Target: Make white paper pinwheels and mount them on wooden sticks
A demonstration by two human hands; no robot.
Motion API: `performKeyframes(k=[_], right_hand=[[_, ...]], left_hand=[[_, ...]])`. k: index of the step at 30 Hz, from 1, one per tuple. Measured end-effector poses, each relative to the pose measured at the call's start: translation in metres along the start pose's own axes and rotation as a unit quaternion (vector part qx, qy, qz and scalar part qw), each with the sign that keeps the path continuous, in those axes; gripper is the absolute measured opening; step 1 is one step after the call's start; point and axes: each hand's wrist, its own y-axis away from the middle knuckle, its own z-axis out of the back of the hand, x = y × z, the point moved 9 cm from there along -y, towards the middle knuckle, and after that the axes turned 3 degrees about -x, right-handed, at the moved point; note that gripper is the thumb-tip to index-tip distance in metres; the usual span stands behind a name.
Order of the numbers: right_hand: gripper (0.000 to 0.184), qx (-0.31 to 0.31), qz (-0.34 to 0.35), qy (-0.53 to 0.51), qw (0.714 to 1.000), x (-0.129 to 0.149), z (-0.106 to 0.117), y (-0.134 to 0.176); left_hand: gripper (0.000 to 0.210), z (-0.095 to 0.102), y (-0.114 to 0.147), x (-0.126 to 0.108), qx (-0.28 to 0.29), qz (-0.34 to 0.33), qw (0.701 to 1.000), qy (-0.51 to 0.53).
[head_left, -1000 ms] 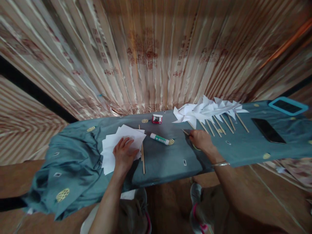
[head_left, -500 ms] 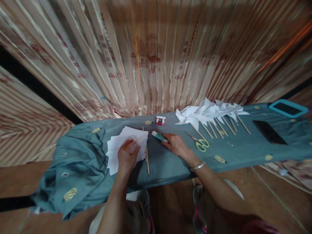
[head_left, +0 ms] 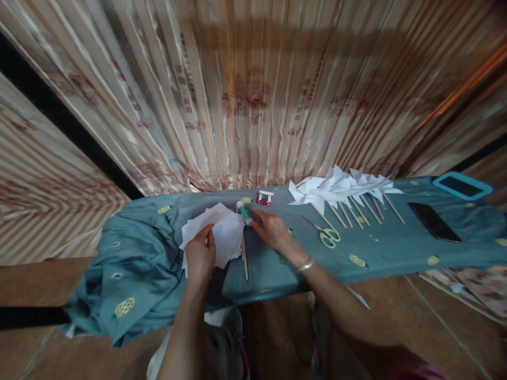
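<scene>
A stack of white paper sheets (head_left: 227,240) lies on the cloth, its corners fanned unevenly. My left hand (head_left: 200,253) is over its left part, thumb and fingertips pinched together on a sheet's edge. Right of the stack, a green-and-white glue stick (head_left: 244,212) slants at the fingertips of my right hand (head_left: 273,230), its lower end between thumb and fingers. Thin wooden sticks (head_left: 245,258) lie along the stack's right edge, partly under the paper. A small red-and-white box (head_left: 264,198) with dark contents stands open behind the glue stick.
Several white paper pinwheels (head_left: 336,187) on wooden sticks lie at the back right. Green-handled scissors (head_left: 328,236) lie before them. Farther right are a black phone (head_left: 434,221) and a blue-framed tablet (head_left: 462,184). Blue-green cloth (head_left: 277,274) covers the narrow table; a curtain (head_left: 245,142) hangs behind.
My right hand has moved left, and the glue stick has shifted with it and turned steeper, close to the paper. My left hand has gone from resting spread on the stack to pinching a sheet.
</scene>
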Motion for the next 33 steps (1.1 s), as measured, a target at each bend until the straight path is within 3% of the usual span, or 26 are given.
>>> performKeyframes(k=[3, 7, 10, 14, 17, 20, 23, 27, 30, 33], right_hand=[[0.034, -0.070, 0.040, -0.055, 0.995, 0.003, 0.017, 0.030], [0.049, -0.161, 0.062, -0.044, 0.984, -0.001, 0.043, 0.065], [0.056, -0.135, 0.093, -0.002, 0.987, -0.006, 0.048, 0.082], [0.039, -0.083, 0.126, 0.028, 0.988, -0.031, 0.046, 0.098], [0.037, -0.079, 0.105, -0.016, 0.991, -0.066, 0.052, 0.106], [0.031, -0.079, 0.065, -0.118, 0.988, -0.103, 0.058, 0.113], [0.024, -0.059, 0.038, -0.214, 0.974, -0.126, 0.056, 0.122], [0.024, -0.039, 0.065, -0.167, 0.983, -0.125, 0.050, 0.134], [0.031, -0.043, 0.090, -0.088, 0.991, -0.111, 0.050, 0.140], [0.034, -0.018, 0.125, -0.109, 0.986, -0.095, 0.046, 0.145]], left_hand=[[0.031, 0.013, 0.000, -0.014, -0.030, -0.041, 0.999, 0.019], [0.031, 0.011, 0.026, -0.069, 0.014, -0.178, 0.983, 0.048], [0.032, -0.009, 0.064, -0.117, 0.092, -0.285, 0.952, 0.058], [0.032, -0.037, 0.105, -0.157, 0.167, -0.368, 0.912, 0.069], [0.036, -0.055, 0.117, -0.163, 0.223, -0.363, 0.901, 0.087], [0.059, -0.069, 0.117, -0.156, 0.273, -0.334, 0.899, 0.081], [0.061, -0.076, 0.114, -0.145, 0.282, -0.320, 0.902, 0.061], [0.035, -0.080, 0.113, -0.141, 0.263, -0.349, 0.898, 0.052], [0.029, -0.086, 0.115, -0.143, 0.258, -0.372, 0.891, 0.040], [0.026, -0.087, 0.115, -0.148, 0.253, -0.386, 0.886, 0.039]])
